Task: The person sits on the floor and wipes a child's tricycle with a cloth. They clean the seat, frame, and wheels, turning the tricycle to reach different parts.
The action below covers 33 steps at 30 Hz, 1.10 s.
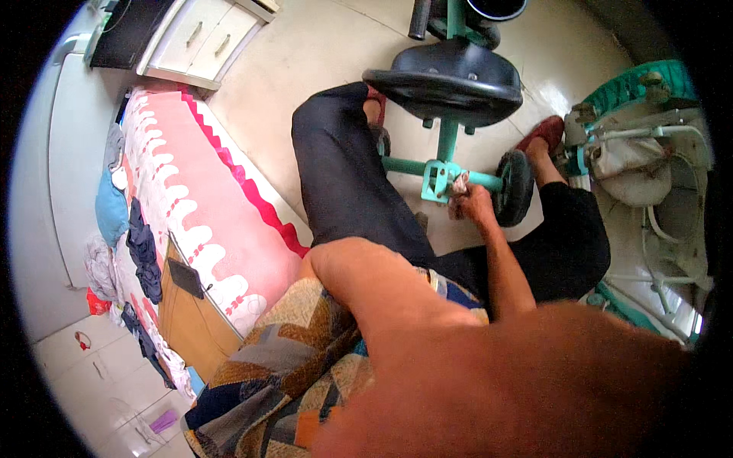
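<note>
Item: one teal tricycle [448, 141], between the person's legs, rear axle [405, 166] nearest us. Right hand [475, 204]: fingers pinching a crumpled pale scrap, seemingly a rag [460, 183], at the right side of the axle bracket [437, 182], near the black wheel [515, 188]. Left arm [382, 282]: bent; left hand's grip we cannot tell for blur. Handling: we would bunch the rag firmly, press evenly, knuckles clear of the wheel. Labels, brands, writing: none we can read
</note>
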Each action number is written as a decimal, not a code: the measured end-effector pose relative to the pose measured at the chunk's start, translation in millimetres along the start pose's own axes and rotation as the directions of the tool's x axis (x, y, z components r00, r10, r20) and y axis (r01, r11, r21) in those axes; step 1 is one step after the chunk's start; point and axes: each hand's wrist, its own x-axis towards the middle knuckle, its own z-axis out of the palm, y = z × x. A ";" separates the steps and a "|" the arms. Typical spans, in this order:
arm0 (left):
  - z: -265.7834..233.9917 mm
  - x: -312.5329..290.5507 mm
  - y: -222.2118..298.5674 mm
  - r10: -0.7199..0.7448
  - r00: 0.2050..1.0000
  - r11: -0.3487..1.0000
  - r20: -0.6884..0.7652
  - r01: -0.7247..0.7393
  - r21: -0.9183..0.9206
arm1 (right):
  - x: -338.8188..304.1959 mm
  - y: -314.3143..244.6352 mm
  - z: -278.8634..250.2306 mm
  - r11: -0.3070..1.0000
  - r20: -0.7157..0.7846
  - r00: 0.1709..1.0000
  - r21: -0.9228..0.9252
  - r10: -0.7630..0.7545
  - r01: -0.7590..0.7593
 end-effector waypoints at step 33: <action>-61.4 -18.3 -24.7 -0.135 0.990 0.991 -0.030 0.135 0.009 | -8.7 -9.9 4.8 0.998 0.041 0.997 -0.002 0.067 -0.067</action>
